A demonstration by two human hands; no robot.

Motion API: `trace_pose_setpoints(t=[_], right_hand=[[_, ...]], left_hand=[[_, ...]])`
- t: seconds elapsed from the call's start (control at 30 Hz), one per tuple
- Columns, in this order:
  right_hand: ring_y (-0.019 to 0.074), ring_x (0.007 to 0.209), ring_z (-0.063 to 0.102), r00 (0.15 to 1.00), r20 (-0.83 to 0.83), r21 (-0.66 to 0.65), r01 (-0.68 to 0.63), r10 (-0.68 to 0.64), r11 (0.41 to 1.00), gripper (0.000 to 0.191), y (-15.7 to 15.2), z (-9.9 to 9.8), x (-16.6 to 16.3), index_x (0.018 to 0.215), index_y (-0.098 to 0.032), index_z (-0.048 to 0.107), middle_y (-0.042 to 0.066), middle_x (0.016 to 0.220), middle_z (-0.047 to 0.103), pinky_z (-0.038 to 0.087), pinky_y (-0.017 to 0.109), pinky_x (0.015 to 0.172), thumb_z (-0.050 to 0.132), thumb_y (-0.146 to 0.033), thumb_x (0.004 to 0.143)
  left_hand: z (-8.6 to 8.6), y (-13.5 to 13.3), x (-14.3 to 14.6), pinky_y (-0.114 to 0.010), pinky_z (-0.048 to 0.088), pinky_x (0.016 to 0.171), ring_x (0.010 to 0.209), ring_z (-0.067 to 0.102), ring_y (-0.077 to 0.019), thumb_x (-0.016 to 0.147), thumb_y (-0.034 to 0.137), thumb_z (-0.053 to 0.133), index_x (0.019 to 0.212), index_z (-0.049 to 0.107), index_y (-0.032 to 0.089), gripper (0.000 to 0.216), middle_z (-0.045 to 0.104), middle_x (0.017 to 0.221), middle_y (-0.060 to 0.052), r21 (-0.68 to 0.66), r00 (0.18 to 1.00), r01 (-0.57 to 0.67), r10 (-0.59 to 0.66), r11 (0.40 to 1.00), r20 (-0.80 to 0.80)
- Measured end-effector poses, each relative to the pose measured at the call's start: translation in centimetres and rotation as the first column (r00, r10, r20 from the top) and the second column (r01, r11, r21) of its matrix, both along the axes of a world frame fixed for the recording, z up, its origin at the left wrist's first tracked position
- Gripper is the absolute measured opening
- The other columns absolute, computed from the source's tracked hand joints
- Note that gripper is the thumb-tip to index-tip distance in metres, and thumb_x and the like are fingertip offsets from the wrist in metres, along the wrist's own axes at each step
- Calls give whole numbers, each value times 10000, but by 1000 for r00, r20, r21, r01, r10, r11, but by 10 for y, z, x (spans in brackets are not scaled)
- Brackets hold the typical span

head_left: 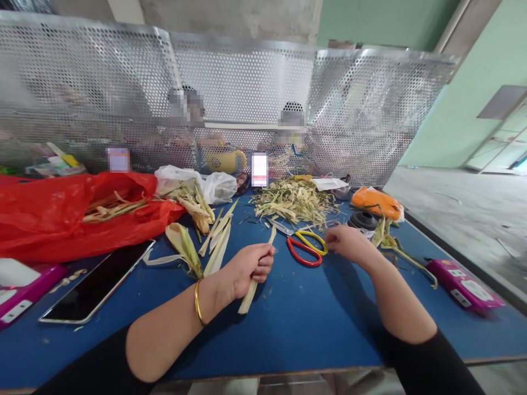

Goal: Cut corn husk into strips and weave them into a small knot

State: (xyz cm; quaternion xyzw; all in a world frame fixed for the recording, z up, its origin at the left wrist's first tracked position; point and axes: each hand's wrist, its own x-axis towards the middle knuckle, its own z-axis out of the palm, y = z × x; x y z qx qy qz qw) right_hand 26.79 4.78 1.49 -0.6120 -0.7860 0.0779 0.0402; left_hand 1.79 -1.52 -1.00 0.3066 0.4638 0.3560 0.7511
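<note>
My left hand (256,269) is closed around a folded strip of dried corn husk (249,299), whose ends stick out above and below the fist. My right hand (348,242) hovers by the scissors, fingers curled together at the fingertips; what they pinch, if anything, is hidden. Between both hands lie the scissors (305,261), with one red and one yellow handle, blades pointing away to the left. Left of my left hand rest loose husk strips (220,238) and a greenish husk piece (185,247). Behind the scissors is a heap of shredded husk (294,198).
A red plastic bag (49,219) with husks, a white bag (218,187) and a large phone (99,282) occupy the left side. On the right are a black round object (362,220), an orange packet (376,203) and a magenta box (465,285). A perforated metal screen (247,71) stands behind; people sit beyond it.
</note>
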Motion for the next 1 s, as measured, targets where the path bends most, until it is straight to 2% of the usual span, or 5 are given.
trace_pose_setpoints(t=[0.17, 0.33, 0.6, 0.77, 1.0], right_hand=[[198, 743, 635, 998, -23, -45, 60, -61, 997, 116, -2, -11, -8, 819, -137, 693, 95, 806, 712, 374, 251, 602, 586, -168, 787], [121, 591, 626, 991, -125, -87, 45, -56, 995, 201, -3, -5, 3, 829, -170, 691, 16, 741, 704, 414, 210, 582, 494, -201, 858], [173, 810, 613, 994, -87, 12, 73, -72, 997, 102, 3, -21, 3, 857, -196, 699, 35, 880, 691, 388, 239, 675, 650, -186, 768], [177, 806, 589, 987, -51, 53, 152, -150, 987, 96, 6, -35, -7, 839, -183, 670, 66, 896, 667, 334, 244, 628, 577, -160, 828], [180, 796, 590, 982, -71, 51, 179, -175, 983, 111, 4, -35, -8, 774, -173, 615, 82, 886, 665, 297, 252, 598, 539, -132, 844]], left_hand=[[0, -2, 4, -178, 79, 394, 361, 167, -30, 897, 160, 351, 695, 406, 180, 210, 255, 475, 97, -45, 1000, 20, -20, 999, -14], [0, 0, 3, -178, 75, 395, 364, 157, -30, 903, 157, 340, 687, 400, 179, 226, 234, 468, 100, -41, 1000, 12, -12, 999, -11], [-3, 1, 3, -176, 73, 399, 372, 149, -33, 910, 159, 334, 683, 393, 179, 235, 212, 473, 102, -50, 999, 33, -34, 998, -12], [-3, 1, 3, -179, 75, 397, 367, 144, -36, 914, 163, 319, 685, 387, 183, 239, 206, 478, 103, -44, 999, 31, -31, 999, -10], [-2, 0, 3, -177, 81, 391, 359, 147, -34, 918, 176, 323, 705, 398, 184, 226, 251, 492, 100, -46, 1000, 25, -25, 999, -5]])
